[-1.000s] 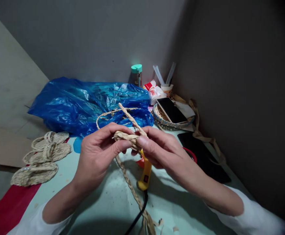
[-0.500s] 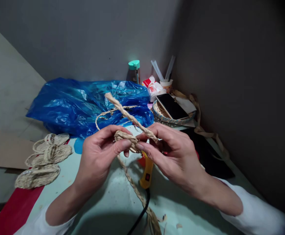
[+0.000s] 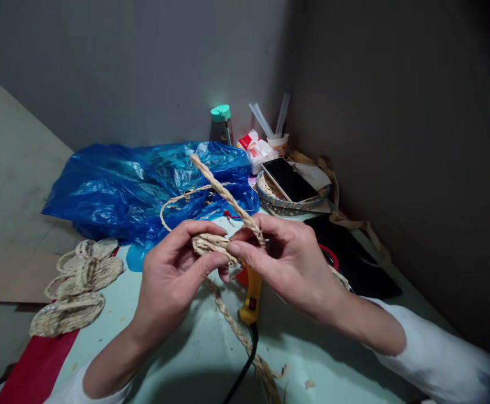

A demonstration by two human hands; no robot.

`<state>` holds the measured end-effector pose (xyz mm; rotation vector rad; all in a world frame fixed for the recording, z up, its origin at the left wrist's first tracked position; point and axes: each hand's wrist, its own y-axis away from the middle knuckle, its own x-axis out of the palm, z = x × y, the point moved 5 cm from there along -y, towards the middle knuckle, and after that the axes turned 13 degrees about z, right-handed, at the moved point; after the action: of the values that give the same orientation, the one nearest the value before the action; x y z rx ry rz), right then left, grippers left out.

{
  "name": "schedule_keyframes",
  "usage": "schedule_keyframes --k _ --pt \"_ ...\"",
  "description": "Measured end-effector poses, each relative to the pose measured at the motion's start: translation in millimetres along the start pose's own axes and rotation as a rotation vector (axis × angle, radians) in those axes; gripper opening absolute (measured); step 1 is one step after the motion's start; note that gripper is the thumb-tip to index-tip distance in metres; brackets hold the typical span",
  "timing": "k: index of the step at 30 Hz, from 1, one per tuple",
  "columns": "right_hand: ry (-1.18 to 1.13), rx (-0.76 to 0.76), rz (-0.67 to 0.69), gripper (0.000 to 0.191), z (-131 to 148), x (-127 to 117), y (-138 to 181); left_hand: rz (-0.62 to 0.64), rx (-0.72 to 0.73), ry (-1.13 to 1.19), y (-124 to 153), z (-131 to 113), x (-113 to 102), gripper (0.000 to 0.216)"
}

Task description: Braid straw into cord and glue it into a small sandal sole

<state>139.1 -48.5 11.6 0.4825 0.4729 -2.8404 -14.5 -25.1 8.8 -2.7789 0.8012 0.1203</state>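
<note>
Between my hands, above the table, is a small coil of braided straw cord [image 3: 211,244]. My left hand [image 3: 175,275] pinches its left side between thumb and fingers. My right hand [image 3: 287,258] is closed on the coil's right end, thumb pressed on the braid. A stiff free end of the straw braid [image 3: 223,193] sticks up to the left from my right fingers. Below the hands, another length of braid [image 3: 232,322] runs down toward the table's near edge. Beneath the coil lies a yellow glue gun [image 3: 252,297], partly hidden, its black cord trailing toward me.
Several small woven straw sandals [image 3: 76,286] lie at the left on red material. A blue plastic bag [image 3: 135,185] spreads along the back. A basket [image 3: 284,205] holds a phone [image 3: 290,179]. Behind stand a teal-lidded bottle [image 3: 220,120] and a paper cup [image 3: 277,145]. A black mat [image 3: 354,258] lies right.
The coil has turned a little in my fingers, and the free braid end now points more steeply upward. The whole view has shifted slightly; both hands still grip the coil.
</note>
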Motion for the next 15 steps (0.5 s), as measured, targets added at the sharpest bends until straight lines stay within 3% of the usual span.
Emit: schedule_keyframes --k 4,9,15 --pt "0.179 -0.087 0.063 0.026 8 -4 1 -0.065 0.043 -0.104 2 -4 -6 0.008" --pt "0.330 -0.104 0.116 0.020 4 -17 12 -0.142 0.040 -0.048 6 -3 -18 0.008" --pt "0.479 -0.332 -0.010 0.013 5 -23 23 -0.129 0.006 0.062 5 1 -21 0.009"
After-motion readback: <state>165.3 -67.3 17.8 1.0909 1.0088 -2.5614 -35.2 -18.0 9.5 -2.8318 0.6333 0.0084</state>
